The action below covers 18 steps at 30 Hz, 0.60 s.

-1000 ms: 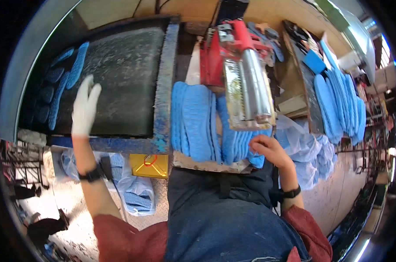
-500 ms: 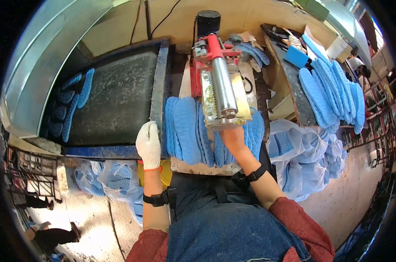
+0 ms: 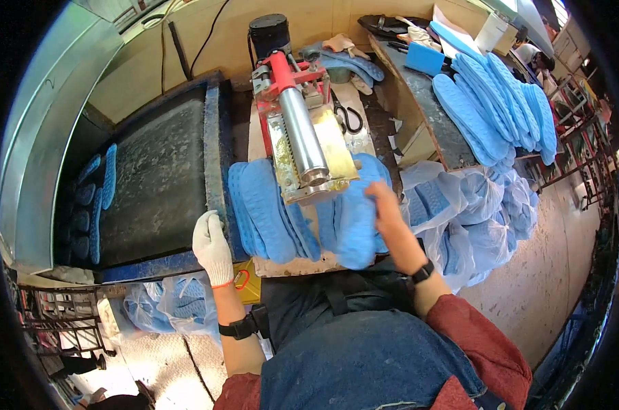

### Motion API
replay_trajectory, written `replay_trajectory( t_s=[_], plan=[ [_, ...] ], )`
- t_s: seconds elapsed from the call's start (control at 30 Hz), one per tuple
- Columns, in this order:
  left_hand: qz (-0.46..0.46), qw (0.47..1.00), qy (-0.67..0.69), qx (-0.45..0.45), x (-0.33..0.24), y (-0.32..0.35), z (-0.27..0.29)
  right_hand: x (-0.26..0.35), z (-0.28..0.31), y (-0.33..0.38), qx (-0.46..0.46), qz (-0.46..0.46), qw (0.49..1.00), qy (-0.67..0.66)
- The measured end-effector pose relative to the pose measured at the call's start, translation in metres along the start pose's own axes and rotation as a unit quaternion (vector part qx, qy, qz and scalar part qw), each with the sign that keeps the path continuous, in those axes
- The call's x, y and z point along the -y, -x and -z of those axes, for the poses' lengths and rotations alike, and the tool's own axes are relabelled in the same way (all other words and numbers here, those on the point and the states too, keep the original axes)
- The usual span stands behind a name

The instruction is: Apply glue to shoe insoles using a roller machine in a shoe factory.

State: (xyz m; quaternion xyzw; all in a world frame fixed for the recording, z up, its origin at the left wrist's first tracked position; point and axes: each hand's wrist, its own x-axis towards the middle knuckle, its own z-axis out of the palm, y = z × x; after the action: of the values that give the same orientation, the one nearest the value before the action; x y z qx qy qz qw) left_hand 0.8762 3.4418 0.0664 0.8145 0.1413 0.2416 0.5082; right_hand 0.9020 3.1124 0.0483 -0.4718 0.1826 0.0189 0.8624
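My right hand (image 3: 389,215), bare and smeared by motion, is at the right edge of a blue textured shoe sole (image 3: 358,229). Its fingers are closed on that sole, which is also blurred. Behind the sole stands a red-and-silver press with a metal cylinder (image 3: 303,137), over a board. More blue soles (image 3: 262,212) stand in a row to the left of the press's front end. My left hand (image 3: 210,239), in a white knitted glove, is curled into a fist at the near right corner of a dark belt bed (image 3: 152,178). Nothing shows in it.
Several blue soles (image 3: 108,178) lie on the belt bed's far left. A side bench (image 3: 432,137) at the right holds piled soles (image 3: 497,102) and a blue box (image 3: 424,59). Scissors (image 3: 348,119) lie beside the press. Clear bags of soles (image 3: 480,205) stand below the bench.
My right hand has come out from under the press's front end and moved right, with a blue sole at its fingers. My left fist stays by the belt bed. The whole view has shifted.
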Motion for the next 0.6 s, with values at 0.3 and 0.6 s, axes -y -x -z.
replay_trajectory(
  t_s=[0.3, 0.6],
  plan=[
    [-0.027, 1.0, -0.005, 0.0, 0.0, 0.001, -0.006, 0.078, -0.054, 0.059, 0.066, 0.388, 0.696, 0.6],
    [-0.055, 0.998, -0.038, -0.003, 0.007, -0.001, -0.007, 0.073, -0.062, 0.076, 0.057, 0.418, 0.606, 0.675]
  ],
)
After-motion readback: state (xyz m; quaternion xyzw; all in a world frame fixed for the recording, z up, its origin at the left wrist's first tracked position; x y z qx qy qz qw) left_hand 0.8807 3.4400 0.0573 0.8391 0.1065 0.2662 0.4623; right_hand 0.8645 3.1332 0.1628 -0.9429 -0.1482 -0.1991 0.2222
